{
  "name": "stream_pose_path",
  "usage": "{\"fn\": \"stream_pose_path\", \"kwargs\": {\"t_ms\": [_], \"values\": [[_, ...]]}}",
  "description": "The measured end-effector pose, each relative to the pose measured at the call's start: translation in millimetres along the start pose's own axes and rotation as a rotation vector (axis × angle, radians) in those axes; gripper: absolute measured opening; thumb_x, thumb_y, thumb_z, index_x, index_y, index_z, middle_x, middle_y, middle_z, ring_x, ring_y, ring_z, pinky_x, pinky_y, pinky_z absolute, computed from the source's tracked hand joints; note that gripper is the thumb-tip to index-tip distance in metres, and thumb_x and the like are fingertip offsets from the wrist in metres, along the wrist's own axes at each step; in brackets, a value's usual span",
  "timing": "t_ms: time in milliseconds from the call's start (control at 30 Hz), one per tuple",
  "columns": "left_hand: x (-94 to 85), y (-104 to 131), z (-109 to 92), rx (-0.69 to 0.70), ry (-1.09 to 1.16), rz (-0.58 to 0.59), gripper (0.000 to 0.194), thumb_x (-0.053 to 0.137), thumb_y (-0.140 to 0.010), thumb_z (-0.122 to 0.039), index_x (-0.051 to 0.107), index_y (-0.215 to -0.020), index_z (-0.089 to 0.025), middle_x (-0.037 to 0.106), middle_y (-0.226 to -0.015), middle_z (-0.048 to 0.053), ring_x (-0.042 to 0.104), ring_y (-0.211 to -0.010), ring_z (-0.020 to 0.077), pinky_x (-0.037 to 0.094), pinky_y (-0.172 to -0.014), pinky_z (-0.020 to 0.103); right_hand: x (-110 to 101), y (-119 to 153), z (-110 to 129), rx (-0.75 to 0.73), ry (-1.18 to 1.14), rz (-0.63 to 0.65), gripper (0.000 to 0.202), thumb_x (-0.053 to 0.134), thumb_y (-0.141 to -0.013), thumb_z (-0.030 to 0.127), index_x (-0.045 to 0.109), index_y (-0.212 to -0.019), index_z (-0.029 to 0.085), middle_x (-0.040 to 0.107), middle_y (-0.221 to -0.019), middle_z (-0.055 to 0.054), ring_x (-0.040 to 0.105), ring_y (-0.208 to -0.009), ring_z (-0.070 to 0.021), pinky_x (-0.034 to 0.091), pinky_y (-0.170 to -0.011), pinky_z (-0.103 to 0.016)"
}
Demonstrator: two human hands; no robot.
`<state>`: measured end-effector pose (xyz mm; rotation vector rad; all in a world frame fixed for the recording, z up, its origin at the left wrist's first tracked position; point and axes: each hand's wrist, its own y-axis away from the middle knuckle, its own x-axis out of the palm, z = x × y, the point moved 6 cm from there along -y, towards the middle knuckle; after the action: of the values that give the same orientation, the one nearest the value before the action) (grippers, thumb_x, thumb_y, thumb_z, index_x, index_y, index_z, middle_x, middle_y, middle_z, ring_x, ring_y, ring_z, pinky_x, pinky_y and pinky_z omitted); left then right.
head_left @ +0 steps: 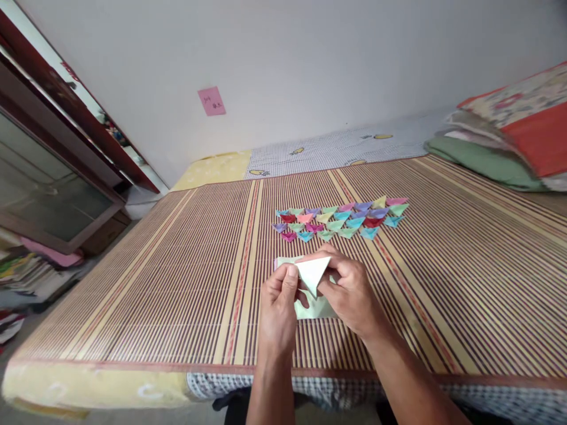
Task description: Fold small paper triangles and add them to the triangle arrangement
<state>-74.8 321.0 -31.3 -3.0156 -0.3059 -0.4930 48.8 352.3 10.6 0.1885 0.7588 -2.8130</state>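
Between my hands is a pale green folded paper [312, 274], a triangle with its point downward. My left hand [282, 290] pinches its left corner between thumb and fingers. At its right side, my right hand [348, 284] has its fingers closed on the paper, some of them hidden behind it. Under my hands, flat on the striped mat [212, 283], lie pale green sheets [316, 309], partly covered by the hands. Beyond them stand several small folded paper boats [341, 217] in rows, in pink, red, blue, purple, green and yellow.
Folded bedding and a red floral pillow [538, 127] are at the right back. A patterned sheet [328, 147] shows along the wall, where a pink note [211, 101] hangs. A glass-fronted cabinet [48, 159] stands at the left, with stacked papers [31, 280] below.
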Motion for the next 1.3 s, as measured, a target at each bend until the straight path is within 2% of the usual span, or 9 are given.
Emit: {"fn": "stream_pose_path", "kwargs": {"t_ms": [133, 200, 333, 567, 733, 833, 1033, 1133, 1300], "values": [[2.5, 1, -3, 0.01, -0.064, 0.009, 0.038, 0.064, -0.097, -0.051, 0.079, -0.088, -0.016, 0.055, -0.059, -0.001, 0.047, -0.055, 0.0105, 0.038, -0.053, 0.022, 0, 0, -1, 0.016, -0.036, -0.046, 0.019, 0.064, -0.086, 0.013, 0.08, -0.09, 0.023, 0.067, -0.095, -0.005, 0.066, -0.094, -0.02, 0.05, -0.076, -0.028], [3.2, 2, -3, 0.003, -0.068, 0.009, 0.038, 0.064, -0.097, -0.05, 0.08, -0.089, -0.017, 0.057, -0.062, 0.0, 0.049, -0.058, 0.0111, 0.04, -0.056, 0.023, 1, -1, -4, 0.024, -0.074, -0.052, 0.019, 0.065, -0.085, 0.013, 0.08, -0.089, 0.024, 0.067, -0.098, -0.005, 0.067, -0.096, -0.0203, 0.05, -0.078, -0.029], [4.7, 2, 1, -0.041, -0.021, 0.027, 0.038, 0.068, -0.093, -0.052, 0.082, -0.091, -0.017, 0.057, -0.064, 0.001, 0.05, -0.063, 0.0123, 0.046, -0.062, 0.024, 6, -1, -12, 0.033, -0.176, -0.042, 0.019, 0.066, -0.084, 0.012, 0.079, -0.088, 0.025, 0.067, -0.1, -0.003, 0.067, -0.095, -0.0185, 0.051, -0.08, -0.029], [11.7, 3, 6, -0.207, 0.205, 0.034, 0.038, 0.08, -0.081, -0.052, 0.081, -0.091, -0.015, 0.066, -0.078, 0.006, 0.057, -0.07, 0.0154, 0.05, -0.059, 0.024, 6, -1, -12, 0.062, -0.16, -0.037, 0.02, 0.062, -0.082, 0.009, 0.075, -0.086, 0.022, 0.068, -0.101, -0.004, 0.068, -0.094, -0.0181, 0.052, -0.076, -0.028], [12.6, 3, 6, -0.19, 0.274, -0.017, 0.036, 0.085, -0.077, -0.048, 0.08, -0.087, -0.014, 0.06, -0.069, 0.002, 0.053, -0.064, 0.0129, 0.047, -0.055, 0.021, 8, 0, -12, 0.094, -0.216, -0.013, 0.014, 0.064, -0.084, 0.013, 0.073, -0.087, 0.022, 0.069, -0.097, -0.003, 0.067, -0.088, -0.0182, 0.053, -0.072, -0.028], [10.6, 2, 7, -0.17, 0.296, -0.05, 0.034, 0.084, -0.078, -0.047, 0.079, -0.086, -0.015, 0.059, -0.064, 0.0, 0.052, -0.061, 0.012, 0.048, -0.056, 0.021, 11, 1, -14, 0.107, -0.234, -0.018, 0.019, 0.062, -0.083, 0.01, 0.074, -0.09, 0.023, 0.07, -0.097, -0.003, 0.067, -0.086, -0.0174, 0.054, -0.071, -0.027], [13.2, 4, 4, -0.195, 0.299, -0.019, 0.033, 0.078, -0.085, -0.046, 0.077, -0.09, -0.013, 0.073, -0.081, 0.009, 0.069, -0.08, 0.0222, 0.055, -0.065, 0.029, 11, 3, -9, 0.024, -0.187, -0.074, 0.019, 0.065, -0.081, 0.006, 0.071, -0.087, 0.023, 0.067, -0.1, -0.003, 0.069, -0.093, -0.0179, 0.054, -0.073, -0.026], [16.4, 5, 4, -0.207, 0.332, -0.015, 0.034, 0.079, -0.083, -0.045, 0.076, -0.09, -0.012, 0.075, -0.083, 0.01, 0.072, -0.084, 0.0246, 0.057, -0.068, 0.031, 9, 2, -5, -0.012, -0.116, -0.083, 0.015, 0.067, -0.082, 0.007, 0.07, -0.084, 0.022, 0.066, -0.099, -0.003, 0.069, -0.091, -0.018, 0.054, -0.071, -0.027], [15.3, 3, 7, -0.24, 0.398, -0.052, 0.034, 0.083, -0.08, -0.043, 0.072, -0.089, -0.012, 0.075, -0.079, 0.009, 0.075, -0.085, 0.0268, 0.059, -0.069, 0.033, 9, 1, -1, -0.059, 0.007, -0.037, 0.023, 0.06, -0.084, 0.004, 0.072, -0.089, 0.023, 0.067, -0.101, -0.005, 0.068, -0.096, -0.0196, 0.057, -0.081, -0.032]]}}
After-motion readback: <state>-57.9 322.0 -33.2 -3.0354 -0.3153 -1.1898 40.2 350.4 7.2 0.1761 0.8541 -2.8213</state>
